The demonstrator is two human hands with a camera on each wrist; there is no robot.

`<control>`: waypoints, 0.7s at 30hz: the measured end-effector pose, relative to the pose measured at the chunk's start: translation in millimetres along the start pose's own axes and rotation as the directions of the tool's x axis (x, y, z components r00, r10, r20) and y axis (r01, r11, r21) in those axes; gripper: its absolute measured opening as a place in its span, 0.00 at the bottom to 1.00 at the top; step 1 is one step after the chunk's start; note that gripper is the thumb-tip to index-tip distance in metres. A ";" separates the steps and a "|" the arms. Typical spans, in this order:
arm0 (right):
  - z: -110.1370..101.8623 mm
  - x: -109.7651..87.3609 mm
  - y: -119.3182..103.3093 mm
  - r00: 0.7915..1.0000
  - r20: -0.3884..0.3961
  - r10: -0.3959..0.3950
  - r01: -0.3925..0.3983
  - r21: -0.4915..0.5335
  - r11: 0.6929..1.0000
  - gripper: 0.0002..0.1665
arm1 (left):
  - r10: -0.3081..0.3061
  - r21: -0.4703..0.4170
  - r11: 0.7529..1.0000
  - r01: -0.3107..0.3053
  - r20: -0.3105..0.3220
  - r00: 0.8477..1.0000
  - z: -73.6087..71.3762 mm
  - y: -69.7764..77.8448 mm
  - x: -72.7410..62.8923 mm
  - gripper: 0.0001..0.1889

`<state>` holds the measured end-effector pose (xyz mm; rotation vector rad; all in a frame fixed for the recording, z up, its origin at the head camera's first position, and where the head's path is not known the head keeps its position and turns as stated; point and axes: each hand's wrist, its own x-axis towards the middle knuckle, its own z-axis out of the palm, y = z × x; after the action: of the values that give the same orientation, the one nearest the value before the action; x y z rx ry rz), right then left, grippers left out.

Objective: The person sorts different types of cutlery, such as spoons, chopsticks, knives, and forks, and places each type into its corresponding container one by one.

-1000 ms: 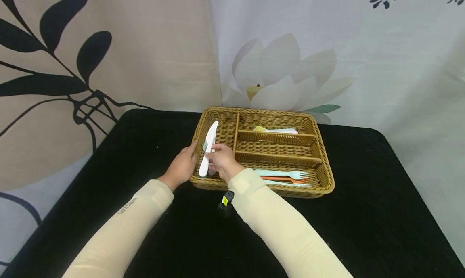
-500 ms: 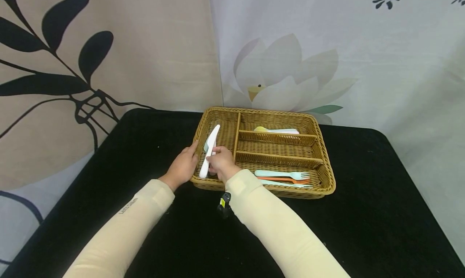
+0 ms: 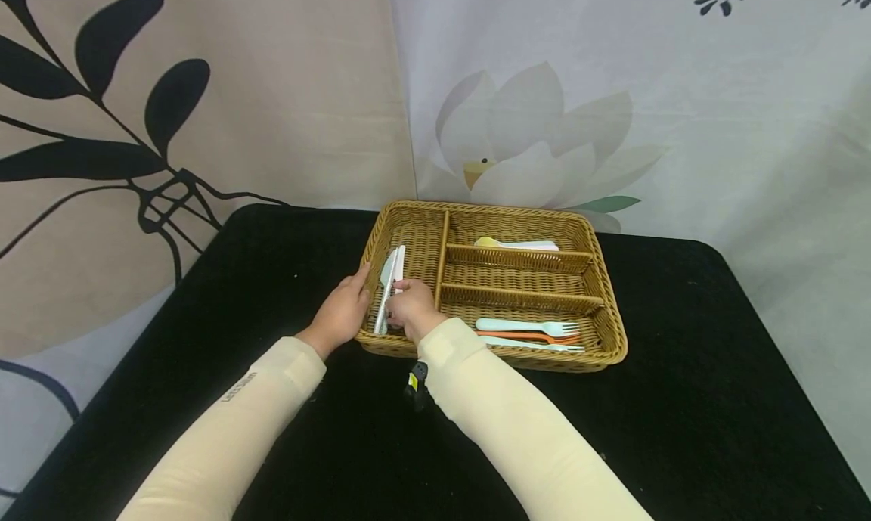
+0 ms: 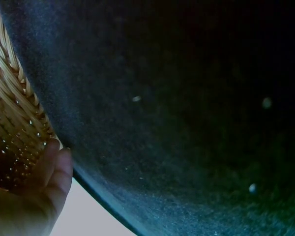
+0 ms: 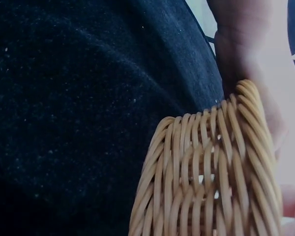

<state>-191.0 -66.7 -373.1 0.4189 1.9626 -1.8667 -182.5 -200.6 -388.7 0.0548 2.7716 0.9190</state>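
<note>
In the head view, my left hand (image 3: 343,311) holds the left wall of a wicker cutlery basket (image 3: 618,320). Its fingertips show at the basket rim in the left wrist view. Inside the left compartment, my right hand (image 3: 413,306) pinches a white knife (image 3: 384,300), turned nearly edge-on and low beside other pieces. A second white, straight piece (image 3: 399,258) lies just right of it, partly behind my fingers. Pale mint cutlery (image 3: 386,270) shows to its left. In the right wrist view, basket weave (image 5: 201,172) hides most of the right hand's work.
Mint forks (image 3: 527,327) and an orange fork (image 3: 531,336) lie in the front right compartment. At the back right are a yellow-headed spoon (image 3: 487,242) and pale handles. The basket stands on a black cloth-covered table (image 3: 708,370), a printed curtain (image 3: 292,90) behind.
My right hand has moved slightly lower and leftward, and the white knife has come down and turned from flat to nearly edge-on. The left hand stays at the basket wall.
</note>
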 end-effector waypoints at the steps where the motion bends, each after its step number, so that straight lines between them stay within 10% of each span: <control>1: -0.2 -0.4 -0.2 1.000 0.000 0.001 -0.001 -0.001 1.000 0.24 | 0.003 0.006 1.000 -0.003 -0.002 1.000 0.2 -0.3 0.1 0.29; 21: -66.1 -46.5 -23.2 0.960 0.137 -0.243 0.242 0.023 0.970 0.24 | 0.017 0.027 1.000 -0.016 -0.016 1.000 -3.7 -8.0 -0.7 0.29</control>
<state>-166.6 0.3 -328.5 0.0467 1.9872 -1.9897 -182.4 -209.3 -390.4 0.0747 2.8028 0.8905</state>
